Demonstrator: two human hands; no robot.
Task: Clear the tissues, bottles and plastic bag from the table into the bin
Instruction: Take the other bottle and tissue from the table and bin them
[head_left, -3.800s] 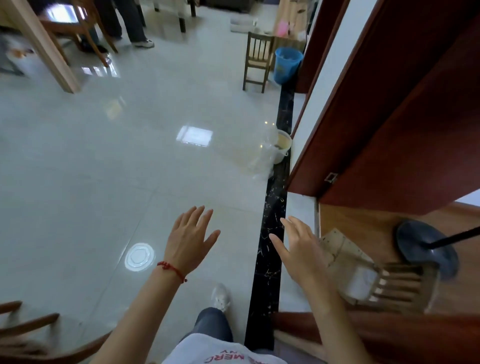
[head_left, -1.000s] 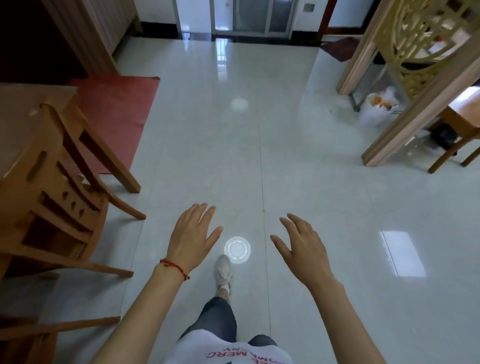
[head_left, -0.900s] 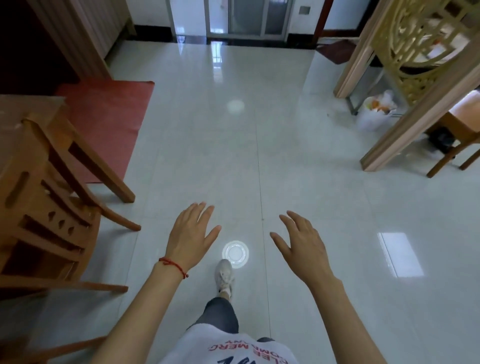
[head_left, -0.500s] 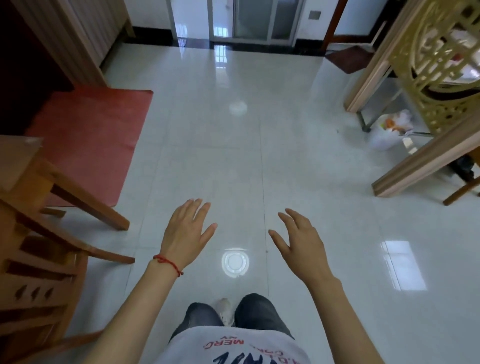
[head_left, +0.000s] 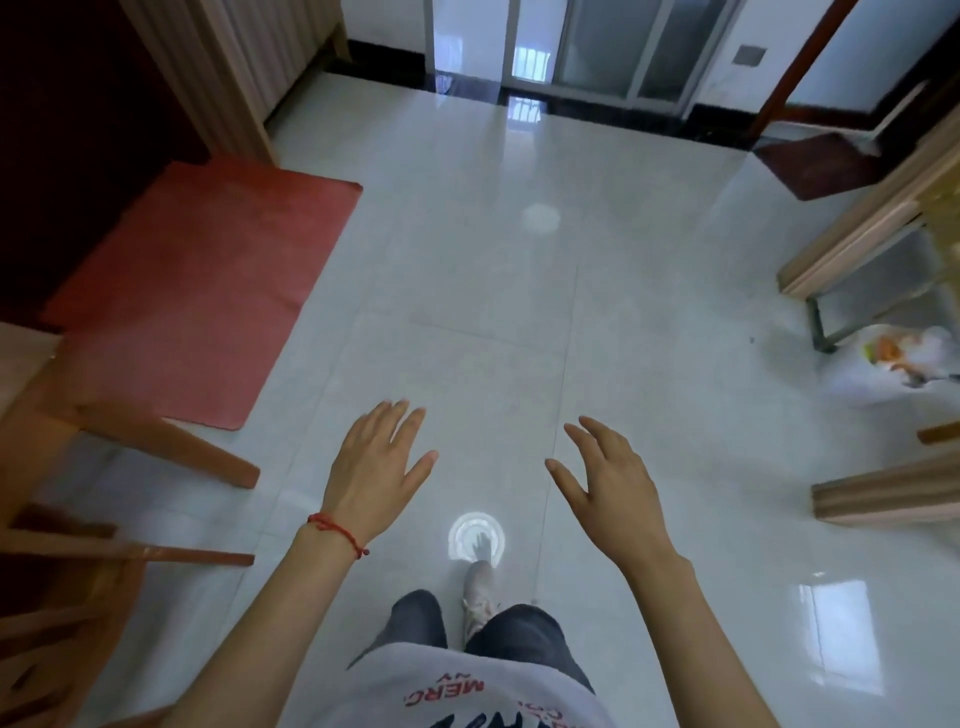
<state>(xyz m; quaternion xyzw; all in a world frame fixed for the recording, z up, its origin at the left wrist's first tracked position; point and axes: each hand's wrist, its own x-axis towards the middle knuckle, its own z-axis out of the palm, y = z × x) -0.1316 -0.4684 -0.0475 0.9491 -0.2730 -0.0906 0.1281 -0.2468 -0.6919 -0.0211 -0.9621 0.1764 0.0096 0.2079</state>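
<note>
Left hand: the left hand (head_left: 376, 465) is held out over the floor, palm down, fingers straight and a little spread; its grip is released and nothing is in it.
Wrist: a thin red string bracelet (head_left: 337, 532) goes around the left wrist.
Right hand: the right hand (head_left: 610, 480) is also held out over the floor, fingers relaxed and a little bent, thumb apart; its grip is released and empty.
Floor: the glossy pale tiled floor (head_left: 498, 322) reflects a round lamp just in front of the white shoe (head_left: 479, 592).
Task thing: a white plastic bag with orange content (head_left: 893, 364) lies on the floor at the far right, beside the metal leg of a light wooden frame (head_left: 852, 234); it is blurred and well apart from both hands. If it is the bin, I cannot tell.
Left side: a brown wooden chair (head_left: 78, 467) stands at the left edge, and a red rectangular mat (head_left: 202, 286) lies behind it.
Far end: a glass sliding door (head_left: 597, 47) stands across the room.
Person: a grey shirt with red letters (head_left: 483, 691) and dark trousers show at the bottom.
</note>
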